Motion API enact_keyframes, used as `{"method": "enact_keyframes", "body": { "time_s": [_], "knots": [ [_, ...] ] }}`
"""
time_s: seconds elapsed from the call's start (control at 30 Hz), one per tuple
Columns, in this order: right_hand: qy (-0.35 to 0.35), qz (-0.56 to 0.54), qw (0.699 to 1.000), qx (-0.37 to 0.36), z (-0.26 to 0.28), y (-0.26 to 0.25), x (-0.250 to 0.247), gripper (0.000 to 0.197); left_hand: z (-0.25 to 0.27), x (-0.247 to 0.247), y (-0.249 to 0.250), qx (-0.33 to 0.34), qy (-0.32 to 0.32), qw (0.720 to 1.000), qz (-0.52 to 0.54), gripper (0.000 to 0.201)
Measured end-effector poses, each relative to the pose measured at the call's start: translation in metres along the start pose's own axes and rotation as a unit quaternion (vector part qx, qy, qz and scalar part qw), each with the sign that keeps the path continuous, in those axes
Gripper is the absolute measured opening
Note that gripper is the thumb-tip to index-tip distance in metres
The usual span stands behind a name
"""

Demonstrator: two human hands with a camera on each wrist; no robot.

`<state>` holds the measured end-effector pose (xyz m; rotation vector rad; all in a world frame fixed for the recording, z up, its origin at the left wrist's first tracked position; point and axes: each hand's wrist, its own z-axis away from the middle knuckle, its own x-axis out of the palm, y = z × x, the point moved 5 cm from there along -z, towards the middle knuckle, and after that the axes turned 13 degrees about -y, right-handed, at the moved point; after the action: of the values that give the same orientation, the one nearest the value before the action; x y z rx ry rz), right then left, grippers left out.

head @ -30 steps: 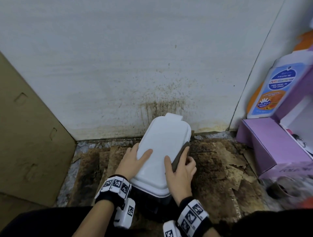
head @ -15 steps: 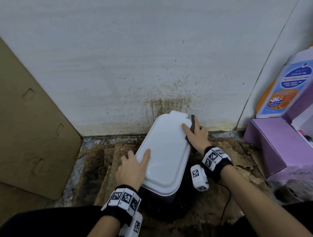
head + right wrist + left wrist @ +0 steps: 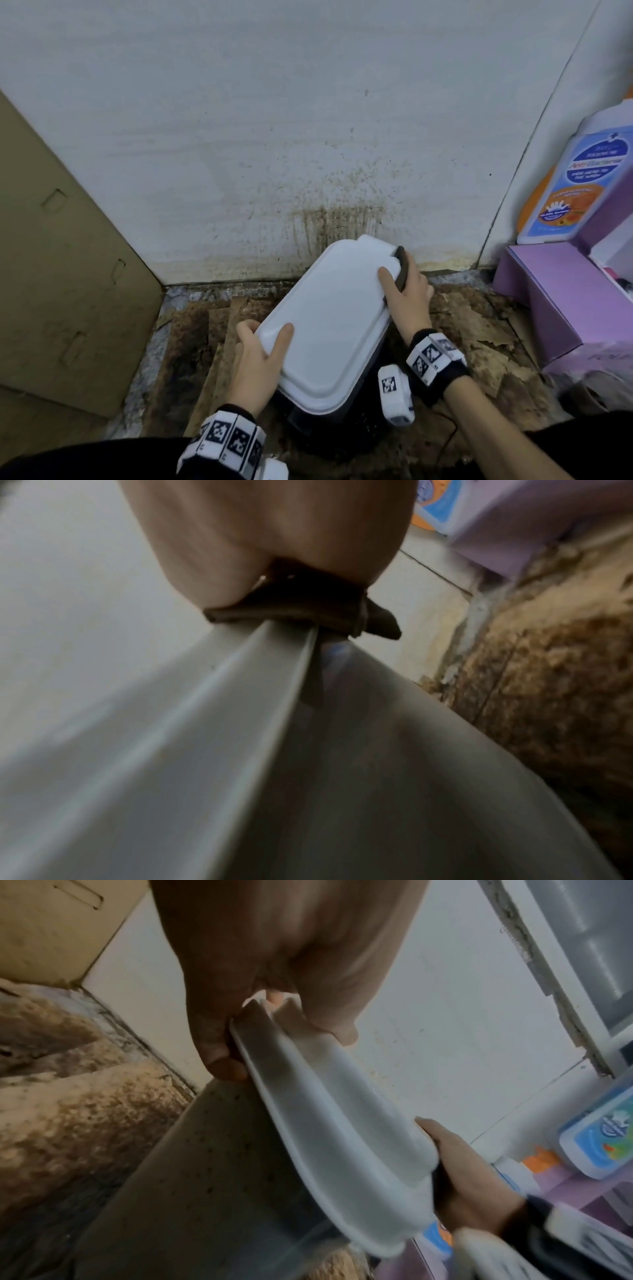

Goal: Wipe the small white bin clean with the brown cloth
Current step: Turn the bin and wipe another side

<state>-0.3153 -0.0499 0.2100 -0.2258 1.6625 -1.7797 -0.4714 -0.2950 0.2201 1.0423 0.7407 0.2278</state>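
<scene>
The small white bin (image 3: 329, 318) stands on the stained floor against the wall, its lid closed. My left hand (image 3: 260, 356) grips the lid's near left edge, thumb on top and fingers under the rim (image 3: 274, 1053). My right hand (image 3: 406, 291) holds the brown cloth (image 3: 401, 270) against the lid's far right edge, thumb resting on the lid top. In the right wrist view the folded brown cloth (image 3: 294, 607) is pressed onto the lid's rim (image 3: 267, 669) under my palm. The bin's grey side wall (image 3: 205, 1177) shows below the lid.
A flat cardboard sheet (image 3: 61, 274) leans on the left. A purple box (image 3: 561, 308) and a blue and orange bottle (image 3: 579, 185) stand at the right. The white wall (image 3: 308, 120) behind the bin is stained brown. Peeling brown floor covering (image 3: 479, 342) surrounds the bin.
My right hand slid the cloth along the lid's right edge from the near end to the far corner. My left hand moved down to the lid's near left corner.
</scene>
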Motion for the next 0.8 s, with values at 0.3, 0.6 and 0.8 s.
{"method": "enact_keyframes", "body": {
  "time_s": [0.3,0.6,0.8],
  "knots": [
    [0.213,-0.033,0.975,0.052,0.087,0.017,0.026,0.076,-0.047,-0.029,-0.007,0.023,-0.055,0.996,-0.069,0.060],
    [0.207,-0.117,0.969,0.067,0.072,0.030,0.006,0.053,-0.052,-0.017,-0.006,0.006,-0.049,0.997,-0.063,0.059],
    [0.206,-0.143,0.964,0.083,0.038,0.030,-0.040,0.053,-0.043,-0.016,-0.015,-0.071,0.014,0.996,-0.053,0.071]
  ]
}}
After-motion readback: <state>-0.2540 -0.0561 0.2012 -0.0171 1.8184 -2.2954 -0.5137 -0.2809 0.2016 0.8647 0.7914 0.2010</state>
